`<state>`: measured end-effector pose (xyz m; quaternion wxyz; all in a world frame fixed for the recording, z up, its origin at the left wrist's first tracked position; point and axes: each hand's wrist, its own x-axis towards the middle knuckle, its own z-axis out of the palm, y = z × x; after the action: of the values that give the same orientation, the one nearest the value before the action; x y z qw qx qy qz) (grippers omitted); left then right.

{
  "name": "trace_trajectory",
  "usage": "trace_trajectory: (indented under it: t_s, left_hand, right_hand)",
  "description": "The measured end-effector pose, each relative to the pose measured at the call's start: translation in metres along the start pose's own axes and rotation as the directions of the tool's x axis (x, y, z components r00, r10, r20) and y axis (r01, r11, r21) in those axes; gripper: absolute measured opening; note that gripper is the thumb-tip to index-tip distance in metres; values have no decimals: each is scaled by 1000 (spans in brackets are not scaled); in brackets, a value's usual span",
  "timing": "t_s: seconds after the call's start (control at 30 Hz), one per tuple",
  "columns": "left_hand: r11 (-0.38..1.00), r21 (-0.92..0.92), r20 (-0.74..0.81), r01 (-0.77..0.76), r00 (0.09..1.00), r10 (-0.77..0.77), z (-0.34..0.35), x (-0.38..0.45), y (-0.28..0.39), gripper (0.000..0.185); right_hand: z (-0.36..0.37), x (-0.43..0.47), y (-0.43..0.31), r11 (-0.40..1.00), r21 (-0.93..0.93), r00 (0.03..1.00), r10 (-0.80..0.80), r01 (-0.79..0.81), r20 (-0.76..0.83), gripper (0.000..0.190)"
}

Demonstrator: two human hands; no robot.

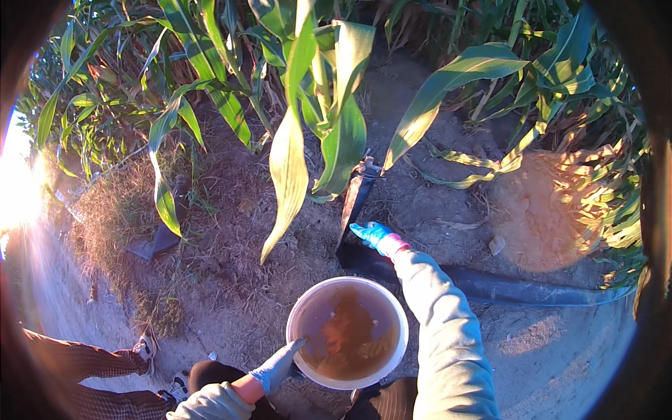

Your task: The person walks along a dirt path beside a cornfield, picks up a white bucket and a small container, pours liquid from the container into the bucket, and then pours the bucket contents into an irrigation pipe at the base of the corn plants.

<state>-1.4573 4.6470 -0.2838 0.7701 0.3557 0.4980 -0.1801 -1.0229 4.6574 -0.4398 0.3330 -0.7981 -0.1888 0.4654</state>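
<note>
A round white bucket (400, 315) of murky brown liquid stands low in front of me, near my knees. At its lower left rim is my left hand (278, 367) in a light blue glove, its thumb over the edge. My right hand (371, 235), in a brighter blue glove, reaches beyond the bucket to a black flat hose (514, 290) where it bends. From that bend a folded end piece (358, 194) runs up towards the plants, tied near its tip. Whether my right fingers grip the hose is not clear.
Tall maize plants (336, 131) line the far side, their leaves hanging over the hose end. Dry grass (113, 231) and a dark flat strip (157, 242) lie left on bare soil. Another person's checked trouser legs (100, 362) and shoes are at the lower left.
</note>
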Motion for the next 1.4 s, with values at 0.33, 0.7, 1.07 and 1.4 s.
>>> trace_trajectory:
  t_s: [0.33,0.7,1.07,1.4]
  left_hand:
    - [994,-6,-69,-114,991,113,-1,-6,28,62]
    - [917,-4,-310,-399,872,378,-42,76,-14,71]
    - [954,-84,-210,-288,941,265,-17,59,2,57]
    - [878,325,-278,-351,852,443,-14,62,11,50]
  right_hand:
    - [-19,-140,93,917,393,973,-27,-66,229,49]
    - [18,-190,162,919,385,983,-137,81,120,48]
    - [4,-216,91,959,283,999,12,-25,48,33]
    - [-23,-216,62,585,796,987,55,-154,151,32]
